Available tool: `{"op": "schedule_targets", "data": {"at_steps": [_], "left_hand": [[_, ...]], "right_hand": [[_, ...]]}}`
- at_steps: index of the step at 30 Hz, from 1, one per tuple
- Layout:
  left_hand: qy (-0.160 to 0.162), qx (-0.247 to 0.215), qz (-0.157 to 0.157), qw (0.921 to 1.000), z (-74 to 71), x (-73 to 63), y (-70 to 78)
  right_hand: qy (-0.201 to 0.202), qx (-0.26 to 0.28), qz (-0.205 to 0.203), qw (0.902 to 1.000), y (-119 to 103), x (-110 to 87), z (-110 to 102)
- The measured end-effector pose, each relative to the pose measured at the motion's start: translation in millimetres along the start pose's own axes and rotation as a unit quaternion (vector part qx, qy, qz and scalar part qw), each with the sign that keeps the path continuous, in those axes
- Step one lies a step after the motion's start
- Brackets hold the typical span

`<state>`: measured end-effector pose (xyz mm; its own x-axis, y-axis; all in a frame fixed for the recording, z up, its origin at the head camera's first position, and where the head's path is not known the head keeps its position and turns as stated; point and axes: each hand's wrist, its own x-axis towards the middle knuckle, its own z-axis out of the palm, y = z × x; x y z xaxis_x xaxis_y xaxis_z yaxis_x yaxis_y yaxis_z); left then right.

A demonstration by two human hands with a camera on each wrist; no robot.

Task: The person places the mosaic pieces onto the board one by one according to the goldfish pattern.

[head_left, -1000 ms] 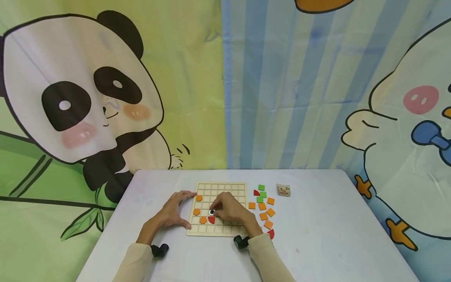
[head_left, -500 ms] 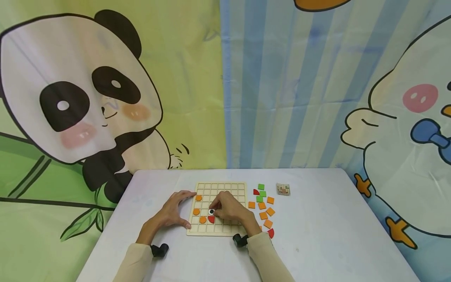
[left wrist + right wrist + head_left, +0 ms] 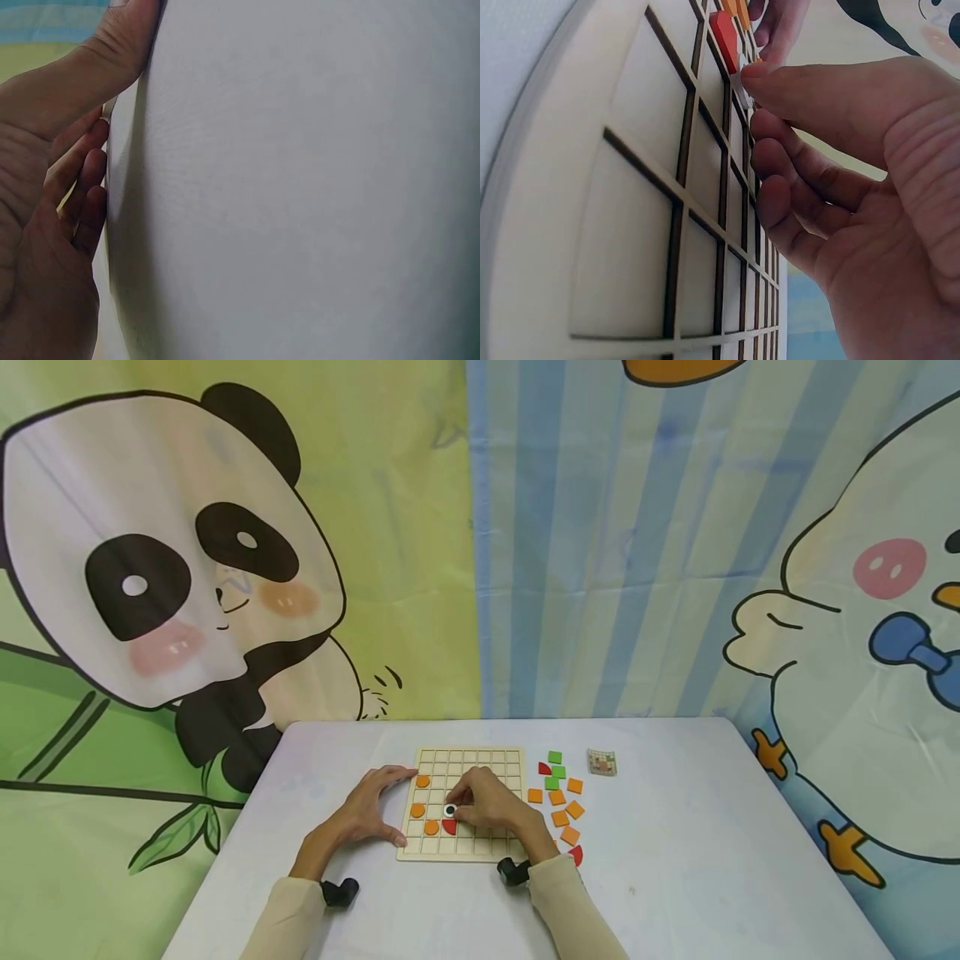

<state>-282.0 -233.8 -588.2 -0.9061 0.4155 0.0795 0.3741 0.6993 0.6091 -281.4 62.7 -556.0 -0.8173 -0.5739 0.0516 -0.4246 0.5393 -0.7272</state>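
Observation:
A pale wooden grid board (image 3: 498, 762) lies on the white table. My right hand (image 3: 489, 802) is over its middle, thumb and fingertips pinching a small white piece with a black dot (image 3: 450, 811) at a cell. In the right wrist view, the thumb of that right hand (image 3: 855, 165) touches the edge of the white piece (image 3: 744, 94). A red quarter-round piece (image 3: 449, 827) sits just below it on the board. Orange round pieces (image 3: 432, 827) occupy cells near the left side. Thumb and fingers spread, my left hand (image 3: 365, 810) touches the board's left edge.
Right of the board lie loose orange squares (image 3: 560, 818), green squares (image 3: 558, 772) and red quarter-round pieces (image 3: 575, 855). Behind them is a small patterned card (image 3: 602, 762). A printed curtain (image 3: 555, 543) hangs behind the table (image 3: 697, 843).
Both hands stay almost where they were, the right one still at the white piece. The view shifts very slightly.

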Motion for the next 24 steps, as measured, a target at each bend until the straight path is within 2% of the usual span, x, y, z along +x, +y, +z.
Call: {"op": "schedule_targets", "data": {"at_steps": [8, 15, 24], "left_hand": [[0.002, 0.004, -0.007, 1.0000, 2.6, -1.3, -0.6], [0.008, 0.011, -0.005, 0.9999, 3.6, -2.8, -1.9], [0.003, 0.007, 0.000, 1.0000, 0.7, -0.3, -0.6]], "right_hand": [[0.020, -0.001, -0.021, 0.9996, -2.0, -15.0, -16.8], [0.047, -0.010, -0.033, 0.9983, 11.3, -32.2, -40.8], [0.081, -0.016, 0.001, 0.9966, 32.7, -57.2, -70.8]]}}
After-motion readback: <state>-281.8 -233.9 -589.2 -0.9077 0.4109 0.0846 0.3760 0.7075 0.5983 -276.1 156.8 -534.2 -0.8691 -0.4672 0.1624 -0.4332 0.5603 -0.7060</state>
